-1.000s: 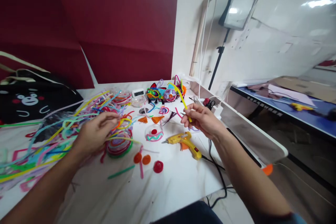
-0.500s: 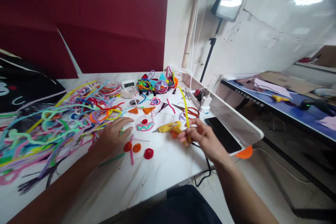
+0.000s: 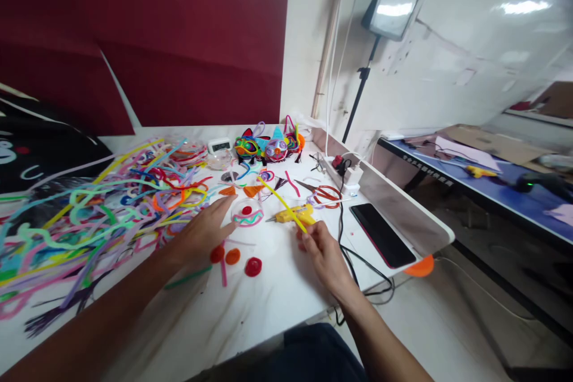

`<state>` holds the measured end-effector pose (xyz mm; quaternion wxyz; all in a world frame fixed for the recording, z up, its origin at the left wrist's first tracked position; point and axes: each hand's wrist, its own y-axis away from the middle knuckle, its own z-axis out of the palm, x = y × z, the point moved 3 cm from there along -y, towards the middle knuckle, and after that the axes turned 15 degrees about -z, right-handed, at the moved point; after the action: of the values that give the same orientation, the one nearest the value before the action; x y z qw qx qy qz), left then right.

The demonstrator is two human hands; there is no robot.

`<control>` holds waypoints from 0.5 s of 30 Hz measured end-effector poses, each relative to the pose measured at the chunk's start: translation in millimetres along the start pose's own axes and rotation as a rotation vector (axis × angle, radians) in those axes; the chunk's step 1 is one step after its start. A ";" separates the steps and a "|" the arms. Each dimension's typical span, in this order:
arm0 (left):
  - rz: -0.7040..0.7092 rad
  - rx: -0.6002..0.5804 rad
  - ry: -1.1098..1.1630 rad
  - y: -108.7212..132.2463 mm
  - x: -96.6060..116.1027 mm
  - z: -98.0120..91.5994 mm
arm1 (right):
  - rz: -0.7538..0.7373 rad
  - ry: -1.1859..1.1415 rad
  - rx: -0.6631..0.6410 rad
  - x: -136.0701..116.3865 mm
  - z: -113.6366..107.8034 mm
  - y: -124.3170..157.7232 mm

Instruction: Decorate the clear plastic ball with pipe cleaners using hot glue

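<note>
Closest to the table's (image 3: 277,298) near edge, the right hand (image 3: 324,250) has its fingers pinched narrowly around the lower end of a yellow pipe cleaner (image 3: 282,204). The stem slants up and away to the left, crossing over the yellow glue gun (image 3: 296,215) lying just beyond the knuckles. The left hand (image 3: 203,230) lies low over the table with its fingers spread long and loose, gripping nothing. Its fingertips are just short of a clear disc (image 3: 247,213) with a red dot and a zigzag. Three small red and orange coils (image 3: 233,256) sit just beside that hand, nearer the edge. Further right a dark phone (image 3: 382,243) lies flat, with scissors (image 3: 320,192) beyond the glue gun. The loose heap of coloured pipe cleaners (image 3: 111,203) spreads away to the left, and finished bright figures (image 3: 268,148) stand at the far side.

Half a second back the yellow stem stood almost upright; now it leans left. A second ago the left hand was in the heap; it has come out toward the disc.
</note>
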<state>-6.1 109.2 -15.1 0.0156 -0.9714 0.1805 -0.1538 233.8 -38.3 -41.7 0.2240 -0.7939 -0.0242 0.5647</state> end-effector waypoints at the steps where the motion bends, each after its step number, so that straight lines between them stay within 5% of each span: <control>1: -0.012 -0.035 -0.002 -2.4 1.1 0.5 | 0.004 -0.002 0.015 -0.2 -1.2 -1.9; 10: -0.075 -0.209 0.060 -9.5 6.6 2.4 | -0.005 -0.348 0.055 -34.0 12.1 -24.7; 15: -0.080 -0.222 0.102 -8.0 5.4 3.5 | -0.112 -0.204 0.039 -46.2 26.3 -68.7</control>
<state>2.6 114.6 -16.2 -0.1073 -0.9644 0.1582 -0.1826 208.0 18.6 18.6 0.2671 -0.7251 -0.0801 0.6297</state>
